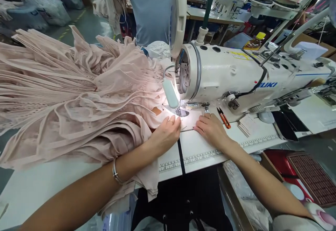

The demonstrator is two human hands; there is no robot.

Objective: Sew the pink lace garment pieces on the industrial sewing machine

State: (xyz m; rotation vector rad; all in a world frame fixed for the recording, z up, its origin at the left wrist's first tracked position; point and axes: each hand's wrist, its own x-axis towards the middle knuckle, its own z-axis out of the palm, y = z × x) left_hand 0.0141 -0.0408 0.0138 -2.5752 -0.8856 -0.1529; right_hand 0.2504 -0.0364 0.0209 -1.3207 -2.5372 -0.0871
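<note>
A pale pink fabric piece (191,120) lies under the needle area of a white sewing machine (220,71), lit by a small lamp. My left hand (168,133), with a ring and a bracelet, is closed on the fabric's left part, just in front of the presser foot (179,111). On the right part, my right hand (211,127) has its fingers bent together at the fabric's near edge. How much cloth sits between those fingertips is partly hidden. Orange-handled thread snips (223,118) lie right of my right hand.
A large heap of pale pink garments (86,94) covers the table's left side and hangs over its front edge. A measuring scale (202,157) runs along the front. Small fabric pieces (246,125) lie at right. A person in a blue shirt (151,10) is beyond the machine.
</note>
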